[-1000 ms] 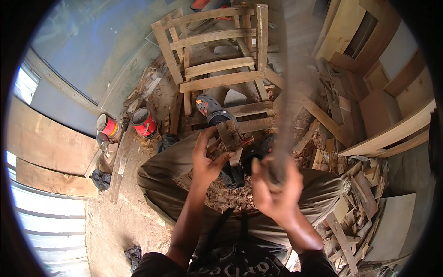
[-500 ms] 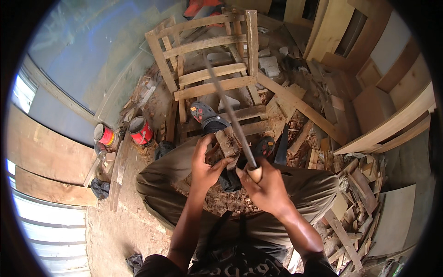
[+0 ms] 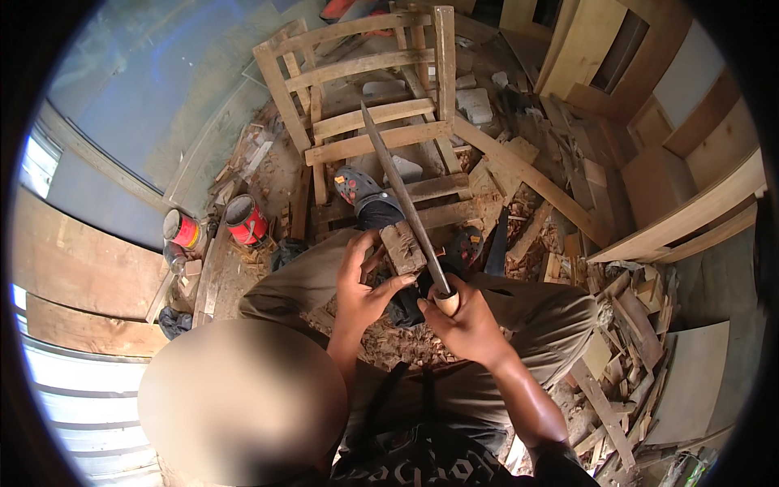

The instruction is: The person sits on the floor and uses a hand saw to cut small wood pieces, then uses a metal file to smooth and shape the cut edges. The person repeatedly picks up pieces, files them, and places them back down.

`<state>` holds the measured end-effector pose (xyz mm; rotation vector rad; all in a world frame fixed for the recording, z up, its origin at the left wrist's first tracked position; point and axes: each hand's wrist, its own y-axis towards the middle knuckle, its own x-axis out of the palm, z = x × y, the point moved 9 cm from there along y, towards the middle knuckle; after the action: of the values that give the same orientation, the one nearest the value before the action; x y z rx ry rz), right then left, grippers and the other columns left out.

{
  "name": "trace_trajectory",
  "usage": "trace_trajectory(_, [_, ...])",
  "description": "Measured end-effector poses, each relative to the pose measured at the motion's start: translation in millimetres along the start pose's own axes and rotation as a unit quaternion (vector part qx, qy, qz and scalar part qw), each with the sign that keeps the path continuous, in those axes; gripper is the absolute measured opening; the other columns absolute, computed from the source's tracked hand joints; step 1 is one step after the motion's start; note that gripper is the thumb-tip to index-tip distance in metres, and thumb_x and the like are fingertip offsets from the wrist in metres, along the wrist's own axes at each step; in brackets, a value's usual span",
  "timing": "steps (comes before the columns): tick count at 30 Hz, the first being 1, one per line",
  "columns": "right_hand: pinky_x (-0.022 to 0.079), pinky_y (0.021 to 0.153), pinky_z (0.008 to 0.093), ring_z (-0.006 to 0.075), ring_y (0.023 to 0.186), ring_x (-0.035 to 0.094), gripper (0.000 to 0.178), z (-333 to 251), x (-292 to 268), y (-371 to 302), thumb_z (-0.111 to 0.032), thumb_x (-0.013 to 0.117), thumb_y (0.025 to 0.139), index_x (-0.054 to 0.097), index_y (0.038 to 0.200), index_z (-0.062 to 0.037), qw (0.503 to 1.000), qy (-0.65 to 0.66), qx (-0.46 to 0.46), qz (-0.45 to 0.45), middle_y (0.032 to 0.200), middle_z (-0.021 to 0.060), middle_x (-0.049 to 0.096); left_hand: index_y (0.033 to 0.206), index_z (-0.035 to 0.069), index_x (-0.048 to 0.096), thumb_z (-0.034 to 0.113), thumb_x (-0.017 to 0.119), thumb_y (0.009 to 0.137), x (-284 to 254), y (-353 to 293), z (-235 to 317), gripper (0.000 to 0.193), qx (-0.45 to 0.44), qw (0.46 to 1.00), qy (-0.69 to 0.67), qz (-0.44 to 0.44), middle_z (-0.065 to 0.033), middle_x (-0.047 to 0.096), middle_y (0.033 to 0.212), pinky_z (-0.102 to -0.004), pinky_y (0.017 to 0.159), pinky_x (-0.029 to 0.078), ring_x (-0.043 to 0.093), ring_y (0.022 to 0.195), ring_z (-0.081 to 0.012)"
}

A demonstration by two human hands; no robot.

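Left hand [image 3: 363, 286] steadies wood block [image 3: 402, 247]; right hand [image 3: 468, 323] grips machete [image 3: 399, 191]

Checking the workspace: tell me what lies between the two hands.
In the head view, the small brown wooden block held by the left hand and the long metal blade gripped by the right hand.

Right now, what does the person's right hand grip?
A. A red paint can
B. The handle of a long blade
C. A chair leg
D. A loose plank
B: the right hand is closed around the pale wooden handle of the long blade, which lies against the wood block steadied by the left hand.
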<state>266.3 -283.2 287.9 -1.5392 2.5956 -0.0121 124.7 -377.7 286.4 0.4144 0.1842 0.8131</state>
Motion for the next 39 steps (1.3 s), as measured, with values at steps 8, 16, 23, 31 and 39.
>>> trace_trajectory(8, [0.046,0.050,0.0290,0.0117,0.051,0.056,0.022,-37,-4,0,-0.015,0.070,0.092,0.056,0.096,0.0004,0.999,-0.054,0.000,0.004,0.062,0.0044,0.057,0.137,-0.005,0.046,0.004,0.084,0.077,-5,-2,-2,0.071,0.008,1.000,0.012,0.018,-0.0143,0.050,0.132,-0.0406,0.102,0.052,0.056,0.124,-0.0259])
trace_trajectory(16, [0.052,0.056,0.0336,0.0301,0.061,0.069,0.016,-37,-20,-19,-0.007,0.068,0.088,0.055,0.096,-0.0006,0.975,-0.109,-0.137,0.133,0.067,0.0139,0.063,0.137,-0.004,0.046,-0.004,0.084,0.072,-12,-6,-10,0.075,-0.019,1.000,0.007,0.012,-0.0142,0.050,0.132,-0.0419,0.104,0.050,0.054,0.127,-0.0259])
trace_trajectory(23, [0.049,0.063,0.0436,0.0381,0.067,0.065,0.026,110,11,-29,-0.016,0.068,0.089,0.058,0.100,0.0049,0.981,-0.139,0.125,0.062,0.068,0.0200,0.061,0.142,-0.009,0.039,-0.007,0.084,0.069,-28,-28,-16,0.086,-0.031,0.999,-0.023,0.031,-0.0159,0.047,0.136,-0.0426,0.102,0.052,0.054,0.125,-0.0292])
trace_trajectory(31, [0.047,0.053,0.0364,0.0221,0.053,0.060,0.023,69,0,-1,-0.017,0.071,0.089,0.058,0.093,0.0016,0.987,-0.126,0.011,0.102,0.062,0.0137,0.061,0.143,-0.010,0.038,0.022,0.075,0.087,-70,-21,-17,0.075,-0.018,0.995,0.099,0.017,-0.0133,0.052,0.136,-0.0315,0.098,0.045,0.057,0.116,-0.0195])
trace_trajectory(39, [0.055,0.057,0.0413,0.0373,0.066,0.071,0.041,18,32,-7,-0.026,0.071,0.091,0.053,0.112,0.0050,0.999,-0.020,-0.001,0.031,0.068,0.0202,0.066,0.142,-0.010,0.040,0.016,0.076,0.083,-87,-17,-11,0.074,-0.019,0.996,0.074,0.043,-0.0128,0.055,0.132,-0.0316,0.100,0.044,0.056,0.117,-0.0184])
